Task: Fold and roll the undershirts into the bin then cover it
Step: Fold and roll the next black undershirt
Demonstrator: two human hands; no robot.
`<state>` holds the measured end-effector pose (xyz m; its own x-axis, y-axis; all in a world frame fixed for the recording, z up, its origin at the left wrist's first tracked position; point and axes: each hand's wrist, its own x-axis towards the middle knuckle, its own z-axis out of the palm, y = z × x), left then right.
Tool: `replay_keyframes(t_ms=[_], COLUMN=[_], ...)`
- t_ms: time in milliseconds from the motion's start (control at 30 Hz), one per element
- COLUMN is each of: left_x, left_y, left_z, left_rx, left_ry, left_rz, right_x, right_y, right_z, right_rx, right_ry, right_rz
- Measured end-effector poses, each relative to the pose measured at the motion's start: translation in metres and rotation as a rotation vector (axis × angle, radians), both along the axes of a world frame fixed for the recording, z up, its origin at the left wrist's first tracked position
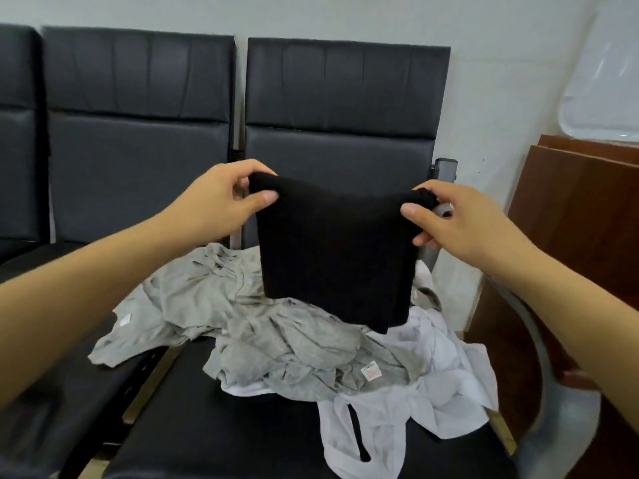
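A folded black undershirt (333,250) hangs in the air above the seat, held by its two top corners. My left hand (221,195) pinches the left corner between thumb and fingers. My right hand (449,219) pinches the right corner the same way. Below it, a crumpled grey undershirt (276,340) lies in a heap on the black seat. A white undershirt (415,402) lies partly under and to the right of the grey one. No bin or lid can be seen.
The clothes lie on a row of black padded chairs (339,108) with metal armrests (446,167). A brown wooden board (581,219) leans at the right, against a white wall. The seat's front part (207,426) is bare.
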<state>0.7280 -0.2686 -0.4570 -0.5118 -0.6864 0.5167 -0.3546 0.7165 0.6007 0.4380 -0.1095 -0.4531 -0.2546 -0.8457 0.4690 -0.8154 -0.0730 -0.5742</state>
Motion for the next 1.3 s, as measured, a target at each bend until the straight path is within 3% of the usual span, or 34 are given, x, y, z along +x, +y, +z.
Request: replay_keyframes(t_ms=[233, 500, 667, 800, 1000, 1300], left_x=[-0.006, -0.014, -0.013, -0.015, -0.026, -0.039], left_y=[0.0, 0.001, 0.015, 0.01, -0.018, -0.051], left_z=[0.03, -0.007, -0.018, -0.033, -0.015, 0.051], left_rx=[0.041, 0.367, 0.449, 0.334, 0.185, -0.239], left_ry=[0.046, 0.075, -0.012, -0.182, -0.146, -0.101], left_rz=[-0.021, 0.007, -0.181, -0.123, -0.039, 0.074], right_x=[-0.001, 0.008, 0.008, 0.005, -0.013, -0.033], right_y=[-0.01, -0.008, -0.009, -0.016, -0.033, -0.066], right_z=[0.022, -0.003, -0.012, -0.016, -0.003, 0.033], right_rx=[0.008, 0.191, 0.168, 0.164, 0.152, -0.144], right_ry=[-0.323, -0.731, -0.95, -0.97, -0.874, -0.698], right_rz=[0.055, 0.11, 0.142, 0.155, 0.237, 0.247])
